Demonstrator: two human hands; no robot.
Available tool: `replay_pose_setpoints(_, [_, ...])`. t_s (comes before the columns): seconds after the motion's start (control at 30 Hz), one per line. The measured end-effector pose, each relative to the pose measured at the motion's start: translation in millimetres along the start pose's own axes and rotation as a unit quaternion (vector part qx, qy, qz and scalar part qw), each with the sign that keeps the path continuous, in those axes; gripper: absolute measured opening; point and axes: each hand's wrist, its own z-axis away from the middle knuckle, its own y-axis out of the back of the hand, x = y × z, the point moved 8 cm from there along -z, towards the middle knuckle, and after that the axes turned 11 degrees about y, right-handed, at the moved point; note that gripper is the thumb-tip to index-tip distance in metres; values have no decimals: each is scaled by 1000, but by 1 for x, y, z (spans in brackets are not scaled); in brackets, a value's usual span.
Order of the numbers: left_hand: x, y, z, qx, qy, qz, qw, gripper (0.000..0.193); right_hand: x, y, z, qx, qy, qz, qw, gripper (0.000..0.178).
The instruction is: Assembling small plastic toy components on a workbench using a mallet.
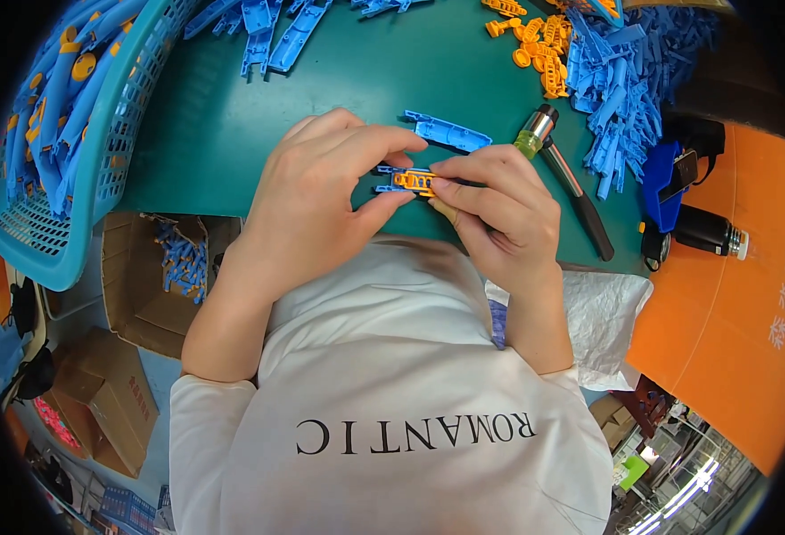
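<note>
Over the green table, my left hand (312,192) closes its thumb and fingers round the left end of a blue plastic shell half (383,188). An orange ladder-like plastic insert (413,181) lies inside that shell. From the other side, my right hand (506,201) pinches the right end of the insert and shell, which its fingers partly hide. Just beyond my hands is another blue shell half (450,132), hollow side showing. A hammer (572,174) with a black grip rests to the right of my right hand.
At the left stands a light-blue basket (129,116) full of blue-and-orange pieces. Orange inserts (544,53) and a heap of blue shells (624,98) lie at the far right. Below the table's left edge is a cardboard box (147,308); a black bottle (709,230) lies at the right.
</note>
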Motion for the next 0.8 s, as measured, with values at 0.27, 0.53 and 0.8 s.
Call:
replay_pose_setpoints(0.27, [6, -2, 4, 6, -59, -17, 998, 22, -4, -2, 0, -20, 7, 0, 1000, 27])
replay_pose_setpoints(0.53, [11, -2, 3, 19, -72, -25, 997, 15, -21, -4, 26, -80, -67, 186, 977, 35])
replay_pose_setpoints(0.8, [18, -2, 2, 9, -61, -54, 997, 15, -6, 60, 47, 100, -100, 175, 974, 38])
